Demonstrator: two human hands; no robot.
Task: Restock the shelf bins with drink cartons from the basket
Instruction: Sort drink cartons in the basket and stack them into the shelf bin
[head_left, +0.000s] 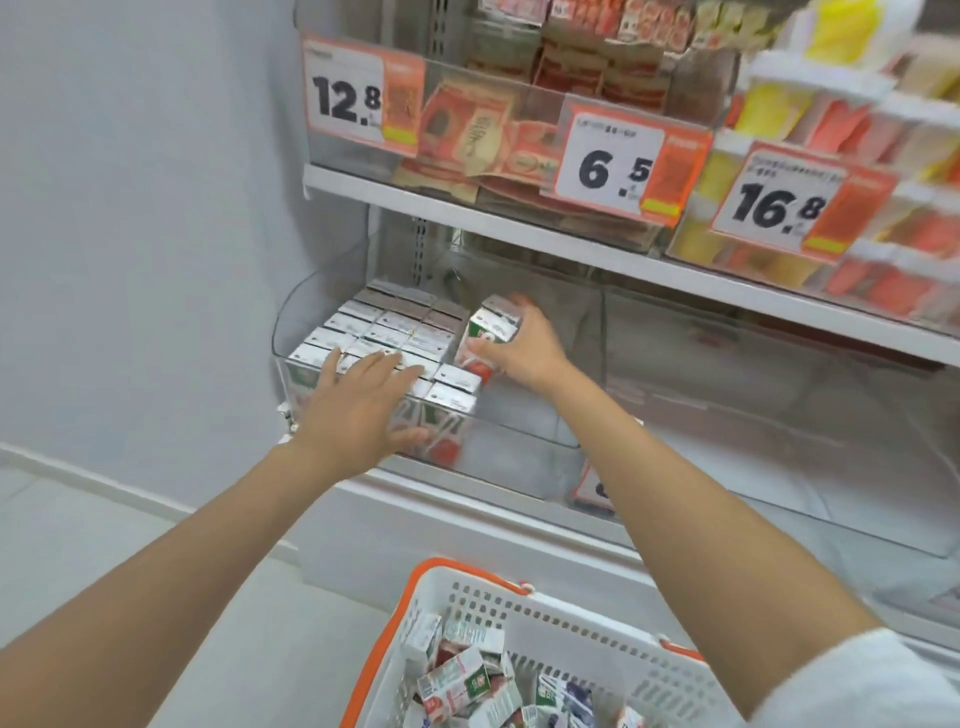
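One wide-angle camera is mounted on my head. It faces forward and down, close to the clear bin (524, 452). Above the bin, a stocked shelf (519, 221) fills the top of the view. Below the bin, the basket (571, 618) meets the bottom edge.

Upright cartons (387, 332) half-fill the clear bin (519, 452); loose cartons (457, 680) lie in the basket (571, 618).

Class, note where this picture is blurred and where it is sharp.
Head view: yellow and red packets top right are smeared by motion blur; the white perforated plastic basket with orange rim and the orange-framed 12.8 price card look sharper.
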